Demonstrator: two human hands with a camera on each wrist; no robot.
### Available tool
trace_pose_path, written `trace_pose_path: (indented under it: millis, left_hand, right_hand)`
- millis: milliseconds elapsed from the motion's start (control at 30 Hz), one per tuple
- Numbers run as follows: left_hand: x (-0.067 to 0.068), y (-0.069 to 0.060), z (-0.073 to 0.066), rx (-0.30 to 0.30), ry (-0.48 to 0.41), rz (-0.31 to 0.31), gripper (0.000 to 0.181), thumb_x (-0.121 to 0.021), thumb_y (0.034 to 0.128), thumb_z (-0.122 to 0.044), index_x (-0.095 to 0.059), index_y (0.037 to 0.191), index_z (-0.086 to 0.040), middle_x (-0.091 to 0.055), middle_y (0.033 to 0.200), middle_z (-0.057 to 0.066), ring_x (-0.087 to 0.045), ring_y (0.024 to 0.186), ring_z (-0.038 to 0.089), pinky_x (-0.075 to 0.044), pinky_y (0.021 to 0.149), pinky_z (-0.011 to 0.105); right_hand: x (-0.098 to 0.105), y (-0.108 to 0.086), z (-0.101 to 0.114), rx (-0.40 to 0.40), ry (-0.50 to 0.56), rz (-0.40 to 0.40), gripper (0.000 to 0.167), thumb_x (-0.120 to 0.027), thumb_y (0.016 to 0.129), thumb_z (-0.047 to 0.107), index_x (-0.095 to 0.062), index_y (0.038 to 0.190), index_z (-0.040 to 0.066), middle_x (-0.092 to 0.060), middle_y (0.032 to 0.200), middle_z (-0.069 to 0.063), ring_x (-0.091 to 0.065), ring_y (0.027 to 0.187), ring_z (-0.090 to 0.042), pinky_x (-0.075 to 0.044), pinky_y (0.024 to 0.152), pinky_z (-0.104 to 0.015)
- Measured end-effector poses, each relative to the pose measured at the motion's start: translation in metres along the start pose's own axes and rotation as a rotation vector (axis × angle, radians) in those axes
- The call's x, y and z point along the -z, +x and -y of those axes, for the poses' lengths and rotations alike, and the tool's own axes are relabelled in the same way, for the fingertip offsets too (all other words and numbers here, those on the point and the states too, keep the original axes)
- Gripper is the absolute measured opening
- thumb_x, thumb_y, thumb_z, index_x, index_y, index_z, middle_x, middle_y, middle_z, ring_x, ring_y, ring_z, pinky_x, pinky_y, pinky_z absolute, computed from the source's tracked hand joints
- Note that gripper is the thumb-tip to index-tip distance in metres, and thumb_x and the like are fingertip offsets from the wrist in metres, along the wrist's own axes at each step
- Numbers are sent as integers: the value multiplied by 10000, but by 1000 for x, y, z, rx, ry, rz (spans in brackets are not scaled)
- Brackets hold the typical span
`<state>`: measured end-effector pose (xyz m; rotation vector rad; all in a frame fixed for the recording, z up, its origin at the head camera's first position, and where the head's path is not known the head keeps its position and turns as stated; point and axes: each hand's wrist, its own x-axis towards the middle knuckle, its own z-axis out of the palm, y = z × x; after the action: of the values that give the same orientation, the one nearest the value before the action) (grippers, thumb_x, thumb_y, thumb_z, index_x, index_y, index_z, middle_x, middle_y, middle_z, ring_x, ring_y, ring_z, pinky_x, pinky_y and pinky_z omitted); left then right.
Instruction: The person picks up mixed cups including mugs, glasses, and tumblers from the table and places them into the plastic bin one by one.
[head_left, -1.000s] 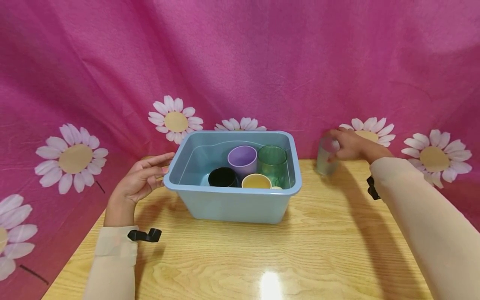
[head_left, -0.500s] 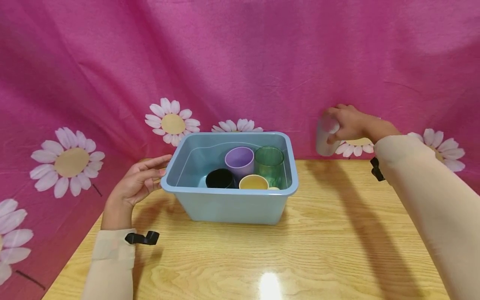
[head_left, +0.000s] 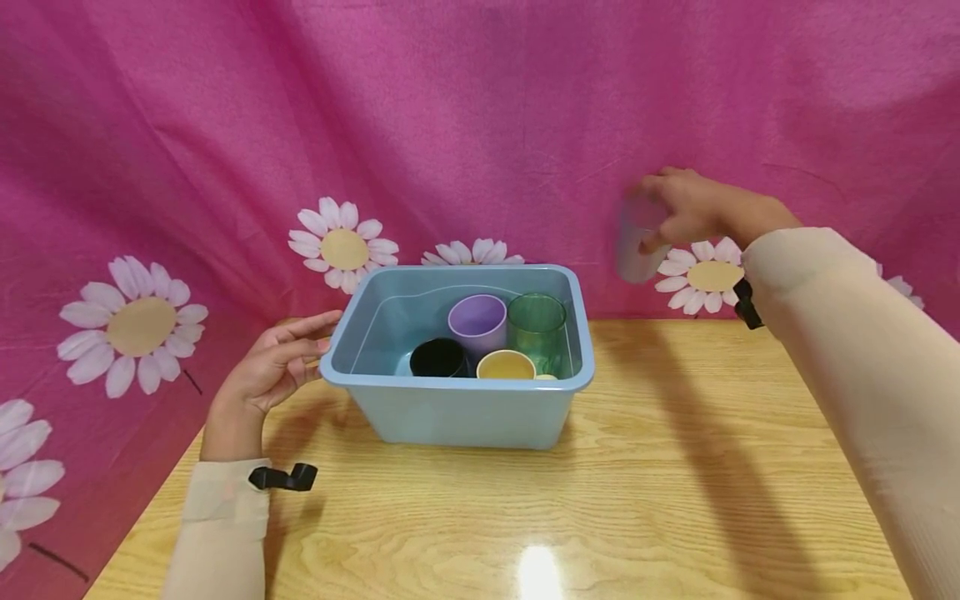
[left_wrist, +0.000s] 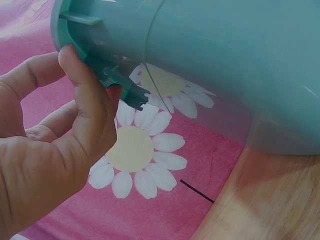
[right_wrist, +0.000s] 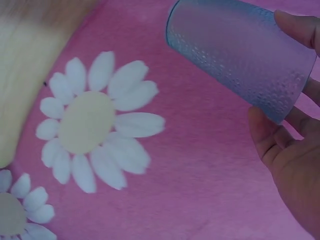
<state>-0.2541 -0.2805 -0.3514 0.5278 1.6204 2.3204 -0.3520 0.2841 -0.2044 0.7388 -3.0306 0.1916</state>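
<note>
A clear drinking glass [head_left: 636,242] with a droplet-like textured surface hangs in the air, right of and above the tub. My right hand [head_left: 693,208] grips it near its upper end; the right wrist view shows fingers and thumb around that end of the glass [right_wrist: 240,55]. At the blue plastic tub's [head_left: 457,412] left end, my left hand [head_left: 273,362] holds the rim, fingertips at the lip [left_wrist: 82,20] in the left wrist view. Inside the tub are a purple cup [head_left: 477,321], a green glass [head_left: 537,325], a black cup [head_left: 438,358] and a yellow cup [head_left: 506,365].
The tub stands on a wooden table [head_left: 450,517]. Directly behind the table hangs a pink cloth [head_left: 465,125] with white daisies. A small pale item [head_left: 546,377] shows beside the yellow cup, mostly hidden by the tub's front wall.
My right hand has lifted the glass off the table, up and slightly left. The left hand stays at the tub's rim, and the tub's contents look unchanged.
</note>
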Motion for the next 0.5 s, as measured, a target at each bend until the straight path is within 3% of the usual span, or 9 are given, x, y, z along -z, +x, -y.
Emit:
trace_pose_path:
  millis: [500]
  left_hand:
    - [2,-1,0,4,-2,-6,450,-443,1014,127,-649,1375,-46,-707,1228,77,-731,996,192,-604,836,347]
  right_hand:
    - [46,22,52,83,-38,-22,799,-779,836,234,-408,1518,44,-447,1377,-275,-415,1249,-468,-471,922,-632]
